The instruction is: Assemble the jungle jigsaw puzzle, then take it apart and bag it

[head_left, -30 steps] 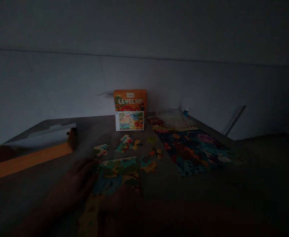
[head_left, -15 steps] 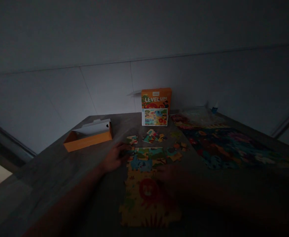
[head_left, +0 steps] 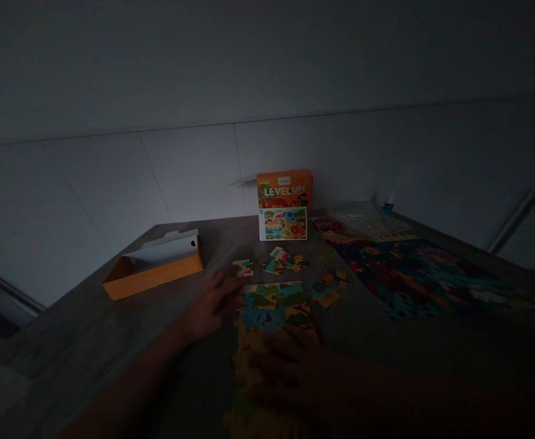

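Observation:
A partly joined jigsaw puzzle (head_left: 262, 320) with an elephant and trees lies on the grey table in dim light. At its upper left edge is my left hand (head_left: 210, 308), its fingers stretched out and apart, the tips at the border pieces. My right hand (head_left: 295, 369) lies spread over the middle of the puzzle and hides the lion part. Beyond the far edge are a loose puzzle piece (head_left: 243, 267) and a small heap of puzzle pieces (head_left: 280, 262). More loose pieces (head_left: 326, 296) lie to the right of the puzzle.
An orange puzzle box (head_left: 284, 189) stands by the wall with a picture card (head_left: 283, 224) before it. An open orange box tray (head_left: 155, 274) sits at left. On the right are a dark colourful puzzle (head_left: 414, 274), a clear plastic bag (head_left: 361, 216) and a small bottle (head_left: 389, 204).
My right hand has moved left and toward me, spreading over the lion. The fingers of my left hand have stretched out more. The view has shifted slightly.

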Demonstrator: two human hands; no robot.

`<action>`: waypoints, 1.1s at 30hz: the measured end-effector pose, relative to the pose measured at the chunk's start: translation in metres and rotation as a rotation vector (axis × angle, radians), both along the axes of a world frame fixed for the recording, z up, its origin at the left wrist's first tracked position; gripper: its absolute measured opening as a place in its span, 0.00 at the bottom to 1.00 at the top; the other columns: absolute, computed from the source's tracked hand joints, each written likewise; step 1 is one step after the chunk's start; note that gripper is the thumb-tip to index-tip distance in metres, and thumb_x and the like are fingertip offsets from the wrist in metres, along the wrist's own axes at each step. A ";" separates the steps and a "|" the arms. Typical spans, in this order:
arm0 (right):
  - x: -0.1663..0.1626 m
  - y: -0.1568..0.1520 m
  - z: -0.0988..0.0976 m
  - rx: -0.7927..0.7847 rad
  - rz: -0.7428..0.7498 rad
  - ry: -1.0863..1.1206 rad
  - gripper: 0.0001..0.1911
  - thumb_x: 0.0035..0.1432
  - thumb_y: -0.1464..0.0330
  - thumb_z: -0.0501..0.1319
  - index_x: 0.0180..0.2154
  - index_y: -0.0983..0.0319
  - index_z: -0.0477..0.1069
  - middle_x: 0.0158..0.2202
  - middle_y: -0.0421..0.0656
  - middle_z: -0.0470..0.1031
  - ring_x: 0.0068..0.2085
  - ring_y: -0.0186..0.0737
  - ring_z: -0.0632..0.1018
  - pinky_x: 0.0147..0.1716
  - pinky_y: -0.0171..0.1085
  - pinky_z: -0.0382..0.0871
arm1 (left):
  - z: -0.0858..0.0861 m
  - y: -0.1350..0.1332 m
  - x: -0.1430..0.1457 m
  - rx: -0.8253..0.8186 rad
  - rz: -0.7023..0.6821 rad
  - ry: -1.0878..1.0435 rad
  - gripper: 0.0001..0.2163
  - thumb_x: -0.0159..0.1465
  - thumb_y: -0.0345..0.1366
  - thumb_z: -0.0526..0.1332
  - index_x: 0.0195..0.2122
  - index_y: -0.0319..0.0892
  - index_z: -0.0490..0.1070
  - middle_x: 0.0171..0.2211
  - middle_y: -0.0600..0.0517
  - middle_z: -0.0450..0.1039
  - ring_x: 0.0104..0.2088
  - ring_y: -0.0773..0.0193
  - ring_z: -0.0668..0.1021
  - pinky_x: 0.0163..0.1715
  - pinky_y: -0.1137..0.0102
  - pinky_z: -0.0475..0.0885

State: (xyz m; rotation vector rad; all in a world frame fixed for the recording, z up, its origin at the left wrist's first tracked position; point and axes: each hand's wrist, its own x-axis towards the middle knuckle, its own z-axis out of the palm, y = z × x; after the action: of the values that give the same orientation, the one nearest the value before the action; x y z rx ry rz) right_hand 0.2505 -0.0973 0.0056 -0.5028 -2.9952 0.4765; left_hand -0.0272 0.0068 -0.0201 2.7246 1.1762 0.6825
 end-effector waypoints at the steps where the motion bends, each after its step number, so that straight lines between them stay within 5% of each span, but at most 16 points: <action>1: -0.003 0.004 -0.002 0.006 0.029 0.006 0.31 0.68 0.62 0.53 0.69 0.55 0.48 0.71 0.49 0.49 0.69 0.62 0.52 0.62 0.66 0.48 | 0.002 -0.005 0.004 -0.003 -0.095 0.043 0.20 0.71 0.40 0.52 0.64 0.49 0.64 0.69 0.44 0.53 0.68 0.47 0.57 0.63 0.48 0.61; 4: -0.009 0.012 -0.008 0.036 0.105 0.060 0.30 0.69 0.66 0.52 0.69 0.56 0.48 0.71 0.49 0.47 0.70 0.58 0.50 0.63 0.66 0.47 | 0.005 -0.016 0.019 -0.059 -0.253 0.195 0.21 0.72 0.40 0.52 0.66 0.56 0.59 0.72 0.52 0.46 0.70 0.46 0.50 0.65 0.43 0.54; 12: -0.019 0.021 -0.023 0.233 0.138 0.102 0.28 0.68 0.68 0.53 0.67 0.56 0.52 0.71 0.47 0.49 0.69 0.57 0.52 0.62 0.62 0.55 | 0.001 -0.015 0.031 -0.121 -0.195 0.173 0.19 0.72 0.36 0.52 0.63 0.57 0.65 0.68 0.53 0.58 0.68 0.52 0.59 0.64 0.46 0.59; 17: -0.029 0.032 -0.036 0.346 0.159 0.071 0.19 0.69 0.67 0.53 0.59 0.60 0.66 0.69 0.41 0.56 0.68 0.54 0.58 0.59 0.54 0.65 | 0.003 -0.011 0.015 -0.135 -0.206 0.107 0.22 0.68 0.28 0.55 0.60 0.58 0.69 0.65 0.51 0.64 0.65 0.54 0.66 0.60 0.51 0.68; 23: -0.019 0.025 -0.013 0.114 0.149 0.064 0.29 0.69 0.67 0.53 0.68 0.54 0.51 0.71 0.44 0.47 0.69 0.60 0.53 0.63 0.62 0.53 | 0.003 -0.003 0.007 -0.152 -0.165 0.015 0.19 0.69 0.28 0.53 0.56 0.52 0.73 0.64 0.48 0.64 0.62 0.54 0.70 0.59 0.55 0.70; 30: -0.027 0.028 -0.009 0.039 0.135 0.121 0.23 0.70 0.64 0.52 0.64 0.57 0.60 0.67 0.49 0.59 0.66 0.57 0.61 0.62 0.62 0.54 | -0.004 0.008 -0.003 -0.095 -0.033 -0.084 0.13 0.69 0.30 0.54 0.49 0.44 0.77 0.53 0.44 0.75 0.54 0.56 0.77 0.54 0.58 0.74; 33: -0.023 0.022 -0.005 0.041 0.103 0.269 0.20 0.71 0.63 0.50 0.59 0.63 0.66 0.54 0.51 0.74 0.58 0.48 0.70 0.59 0.50 0.63 | -0.003 0.006 -0.002 -0.082 -0.027 -0.103 0.12 0.70 0.32 0.55 0.47 0.42 0.77 0.52 0.44 0.75 0.52 0.56 0.78 0.53 0.59 0.75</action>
State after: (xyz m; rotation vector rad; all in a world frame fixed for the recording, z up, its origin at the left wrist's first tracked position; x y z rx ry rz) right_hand 0.2271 -0.0753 0.0009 -0.2578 -2.7744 0.4493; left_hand -0.0290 0.0124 -0.0229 2.6002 1.1176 0.7440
